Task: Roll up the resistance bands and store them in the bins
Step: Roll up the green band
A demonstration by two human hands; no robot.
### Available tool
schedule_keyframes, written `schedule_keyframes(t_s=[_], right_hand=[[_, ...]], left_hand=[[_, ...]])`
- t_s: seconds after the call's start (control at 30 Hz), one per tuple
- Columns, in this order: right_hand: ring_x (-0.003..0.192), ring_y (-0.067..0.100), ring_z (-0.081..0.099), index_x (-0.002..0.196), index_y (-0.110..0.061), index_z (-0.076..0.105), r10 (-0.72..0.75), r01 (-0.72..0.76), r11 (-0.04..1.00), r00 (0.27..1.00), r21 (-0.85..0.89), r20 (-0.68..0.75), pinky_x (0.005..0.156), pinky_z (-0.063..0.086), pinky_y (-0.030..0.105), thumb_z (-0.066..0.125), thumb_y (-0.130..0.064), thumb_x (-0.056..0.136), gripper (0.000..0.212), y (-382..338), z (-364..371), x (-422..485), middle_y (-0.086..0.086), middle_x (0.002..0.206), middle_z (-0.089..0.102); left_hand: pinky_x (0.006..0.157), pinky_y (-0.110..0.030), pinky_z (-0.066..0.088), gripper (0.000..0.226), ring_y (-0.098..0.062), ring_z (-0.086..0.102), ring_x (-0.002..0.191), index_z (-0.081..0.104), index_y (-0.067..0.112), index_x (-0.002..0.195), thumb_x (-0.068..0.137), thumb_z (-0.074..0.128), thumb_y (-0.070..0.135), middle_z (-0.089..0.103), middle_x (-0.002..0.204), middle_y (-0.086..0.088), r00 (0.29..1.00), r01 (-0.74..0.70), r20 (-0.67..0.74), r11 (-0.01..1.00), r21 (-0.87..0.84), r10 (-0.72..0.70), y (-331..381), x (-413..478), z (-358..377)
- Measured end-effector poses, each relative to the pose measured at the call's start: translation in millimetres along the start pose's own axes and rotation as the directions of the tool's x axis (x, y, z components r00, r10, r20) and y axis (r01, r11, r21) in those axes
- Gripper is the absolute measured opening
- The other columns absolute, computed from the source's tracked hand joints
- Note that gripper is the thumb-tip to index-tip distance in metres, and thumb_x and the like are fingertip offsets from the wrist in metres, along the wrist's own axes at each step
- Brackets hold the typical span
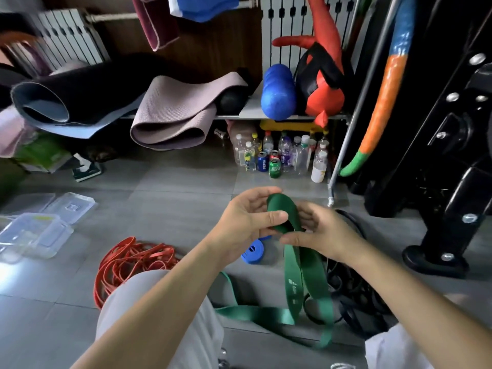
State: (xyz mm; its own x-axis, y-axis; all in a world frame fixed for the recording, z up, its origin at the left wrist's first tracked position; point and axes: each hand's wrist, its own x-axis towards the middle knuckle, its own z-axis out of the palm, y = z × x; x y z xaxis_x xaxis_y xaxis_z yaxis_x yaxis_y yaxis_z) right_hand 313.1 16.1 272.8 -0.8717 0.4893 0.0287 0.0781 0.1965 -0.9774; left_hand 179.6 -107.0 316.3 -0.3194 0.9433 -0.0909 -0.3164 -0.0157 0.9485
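- Above the blue roll [253, 253], the green band [282, 209] is gripped at its folded end by left hand [246, 223] and right hand [324, 235].
- Should grip be slackened, the fold may be sprung open.

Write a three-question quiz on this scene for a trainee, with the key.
1. True or false: the left hand and the right hand both hold the green band.
2. Which band is already rolled up? A) orange band B) blue band C) green band
3. Fill in: the clear bins lie on the person's ____ side.
Key: 1 true; 2 B; 3 left.
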Motion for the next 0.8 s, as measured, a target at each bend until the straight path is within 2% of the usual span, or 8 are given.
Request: schedule_keyframes(t_s=[0.1, 0.2, 0.4, 0.5, 0.6, 0.7, 0.77, 0.8], right_hand=[[0.100, 0.006, 0.065, 0.106, -0.031, 0.060, 0.018, -0.017, 1.000, 0.998, -0.023, 0.054, 0.088, 0.050, 0.020, 0.086, -0.049, 0.046, 0.067, -5.9, -5.8, -2.4, -0.012, 0.105, 0.070], [0.097, 0.006, 0.066, 0.102, -0.032, 0.059, 0.032, -0.028, 0.995, 0.999, -0.096, 0.036, 0.091, 0.050, 0.026, 0.088, -0.033, 0.053, 0.057, -2.3, -1.6, -8.8, -0.008, 0.102, 0.070], [0.091, 0.007, 0.066, 0.094, -0.033, 0.062, 0.085, -0.088, 0.973, 0.996, -0.211, -0.026, 0.091, 0.051, 0.038, 0.082, -0.048, 0.048, 0.053, 1.9, 0.4, -17.6, -0.010, 0.093, 0.072], [0.088, 0.004, 0.065, 0.091, -0.038, 0.061, 0.080, -0.084, 0.951, 0.996, -0.297, -0.027, 0.088, 0.052, 0.037, 0.078, -0.042, 0.056, 0.040, 0.9, 1.5, -23.9, -0.013, 0.090, 0.071], [0.084, 0.005, 0.065, 0.094, -0.034, 0.063, 0.047, -0.075, 0.920, 0.995, -0.384, -0.083, 0.083, 0.054, 0.035, 0.078, -0.027, 0.066, 0.033, -0.9, -6.4, -27.4, -0.013, 0.088, 0.070], [0.082, 0.011, 0.065, 0.096, -0.027, 0.066, 0.033, -0.071, 0.910, 0.995, -0.409, -0.098, 0.079, 0.054, 0.034, 0.077, -0.019, 0.066, 0.033, -1.1, -11.2, -31.3, -0.007, 0.085, 0.070], [0.082, 0.012, 0.064, 0.090, -0.031, 0.064, 0.015, -0.050, 0.904, 0.996, -0.426, -0.086, 0.074, 0.052, 0.026, 0.077, -0.019, 0.065, 0.031, 1.6, -10.1, -34.0, -0.009, 0.086, 0.068], [0.084, 0.010, 0.063, 0.092, -0.035, 0.060, 0.010, -0.046, 0.904, 0.996, -0.424, -0.085, 0.074, 0.050, 0.022, 0.078, -0.020, 0.064, 0.036, 2.8, -9.1, -34.6, -0.011, 0.089, 0.067]], left_hand=[[0.079, -0.042, 0.056, 0.048, -0.026, 0.066, 0.086, 0.060, 0.009, 0.111, 0.064, 0.070, 0.004, 0.069, 0.093, -0.008, 1.000, -0.010, -0.003, 1.000, -0.004, 0.010, -1.9, -0.1, -1.8], [0.078, -0.041, 0.057, 0.046, -0.024, 0.067, 0.084, 0.061, 0.009, 0.109, 0.065, 0.070, 0.002, 0.069, 0.093, -0.009, 1.000, -0.012, 0.009, 1.000, -0.018, 0.012, -5.6, -3.5, -3.5], [0.080, -0.040, 0.057, 0.044, -0.026, 0.066, 0.089, 0.060, 0.009, 0.111, 0.069, 0.066, -0.001, 0.065, 0.100, -0.012, 1.000, 0.021, 0.022, 0.998, -0.058, -0.020, -10.5, -9.4, -7.4], [0.076, -0.037, 0.057, 0.040, -0.026, 0.066, 0.091, 0.058, 0.010, 0.114, 0.077, 0.062, -0.006, 0.063, 0.101, -0.012, 0.999, 0.026, 0.043, 0.997, -0.075, -0.023, -14.0, -10.6, -11.6], [0.086, -0.037, 0.055, 0.044, -0.024, 0.063, 0.102, 0.060, 0.019, 0.114, 0.085, 0.055, -0.013, 0.064, 0.106, -0.005, 0.999, 0.003, 0.041, 0.975, 0.222, -0.012, -19.4, -8.9, -14.1], [0.097, -0.029, 0.046, 0.041, -0.015, 0.053, 0.115, 0.061, 0.027, 0.113, 0.082, 0.064, 0.000, 0.053, 0.118, 0.006, 0.998, -0.060, 0.045, 0.678, 0.733, 0.038, -24.9, -7.3, -14.2], [0.092, -0.011, 0.039, 0.044, -0.012, 0.051, 0.109, 0.059, 0.020, 0.120, 0.079, 0.069, 0.009, 0.048, 0.123, 0.003, 0.996, -0.085, 0.076, 0.459, 0.884, 0.039, -31.1, -8.3, -12.6], [0.083, -0.003, 0.036, 0.046, -0.011, 0.052, 0.103, 0.057, 0.018, 0.123, 0.078, 0.068, 0.010, 0.049, 0.123, 0.000, 0.997, -0.079, 0.076, 0.411, 0.908, 0.024, -34.2, -9.7, -10.0]])
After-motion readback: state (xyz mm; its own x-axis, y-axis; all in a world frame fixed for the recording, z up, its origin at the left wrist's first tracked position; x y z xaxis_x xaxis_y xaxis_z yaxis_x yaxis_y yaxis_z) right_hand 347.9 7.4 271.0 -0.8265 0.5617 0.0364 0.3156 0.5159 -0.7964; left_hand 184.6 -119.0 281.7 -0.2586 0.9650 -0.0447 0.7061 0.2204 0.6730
